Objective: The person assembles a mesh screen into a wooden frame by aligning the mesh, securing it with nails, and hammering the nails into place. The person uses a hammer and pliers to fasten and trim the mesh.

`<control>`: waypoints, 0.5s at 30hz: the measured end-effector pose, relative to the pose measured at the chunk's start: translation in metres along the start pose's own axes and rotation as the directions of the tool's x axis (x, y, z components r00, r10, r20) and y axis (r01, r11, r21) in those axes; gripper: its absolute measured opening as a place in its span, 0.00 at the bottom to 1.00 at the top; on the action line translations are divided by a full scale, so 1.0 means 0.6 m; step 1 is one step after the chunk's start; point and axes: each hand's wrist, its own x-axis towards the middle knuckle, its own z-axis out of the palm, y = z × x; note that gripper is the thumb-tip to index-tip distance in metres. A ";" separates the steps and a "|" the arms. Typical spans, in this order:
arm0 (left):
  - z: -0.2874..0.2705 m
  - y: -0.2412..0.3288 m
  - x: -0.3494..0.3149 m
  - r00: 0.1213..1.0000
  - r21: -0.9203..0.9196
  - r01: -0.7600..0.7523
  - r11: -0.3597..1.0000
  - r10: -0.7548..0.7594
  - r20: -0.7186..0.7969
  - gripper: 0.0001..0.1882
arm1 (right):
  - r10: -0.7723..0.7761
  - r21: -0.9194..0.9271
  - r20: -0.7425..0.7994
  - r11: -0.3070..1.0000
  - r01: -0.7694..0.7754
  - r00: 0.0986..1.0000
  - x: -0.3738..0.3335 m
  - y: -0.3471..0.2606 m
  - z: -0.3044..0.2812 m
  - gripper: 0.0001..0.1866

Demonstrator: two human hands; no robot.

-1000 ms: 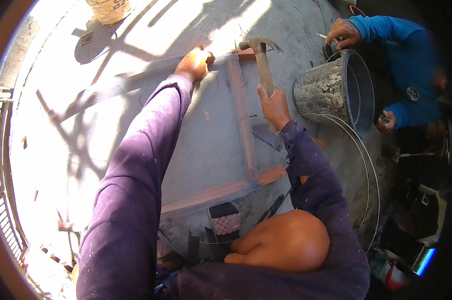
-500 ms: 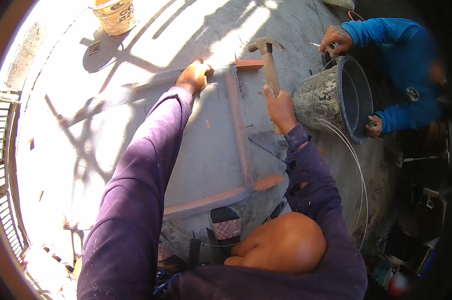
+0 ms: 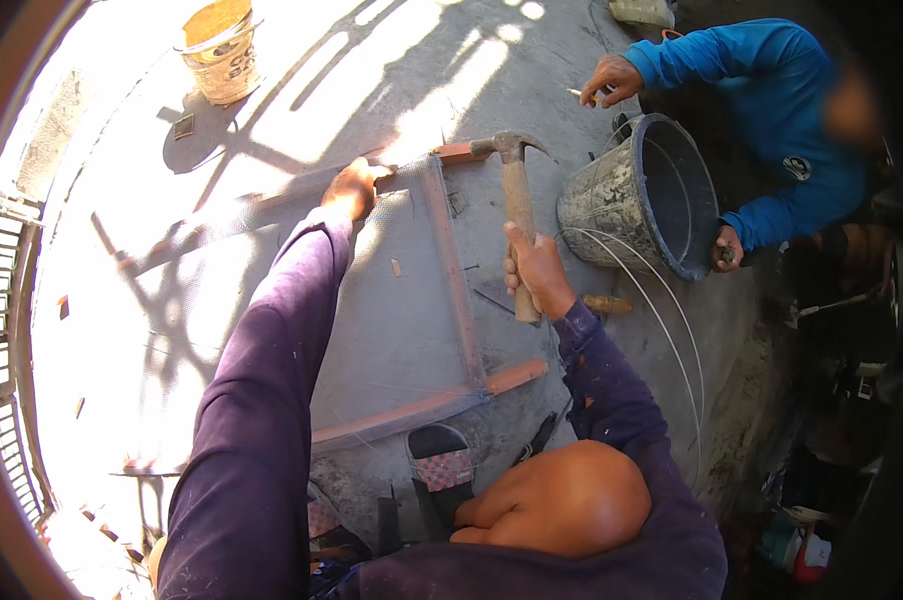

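Note:
My right hand (image 3: 539, 272) is wrapped round the wooden handle of a claw hammer (image 3: 516, 195). The hammer stands nearly upright, its metal head over the stub of wood at the frame's far right corner. My left hand (image 3: 353, 188) lies at the far rail of a wooden frame (image 3: 451, 270) covered with fine wire mesh (image 3: 371, 310). Its fingers are closed at the mesh edge; whatever they pinch is too small or hidden to tell. The frame rests flat on the concrete in front of me.
A dirty black bucket (image 3: 611, 200) lies tilted right of the hammer, its wire handle bowed toward me. Beyond it a person in a blue sleeve (image 3: 711, 60) has both hands near its rim. A stained bucket (image 3: 221, 60) stands far left; a slipper (image 3: 441, 460) sits near my knee.
My right hand has moved down and left with the hammer, whose head is now nearer the frame's corner. The left hand and frame appear slightly lower left; the co-worker's upper hand shifted left.

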 end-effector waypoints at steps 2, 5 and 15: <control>-0.006 -0.016 -0.027 1.000 -0.119 0.018 0.993 -0.016 0.019 0.27 | 0.005 0.227 0.099 0.974 -0.028 0.995 -0.057 0.006 -0.019 0.19; -0.032 -0.051 -0.068 0.998 -0.111 0.031 0.993 -0.024 0.063 0.22 | -0.057 0.230 0.231 0.973 0.002 0.971 -0.133 -0.013 -0.019 0.17; -0.189 -0.067 -0.423 0.738 -0.748 0.663 0.027 -0.186 0.648 0.23 | -0.519 0.463 0.367 0.822 0.333 0.772 -0.411 -0.173 -0.093 0.14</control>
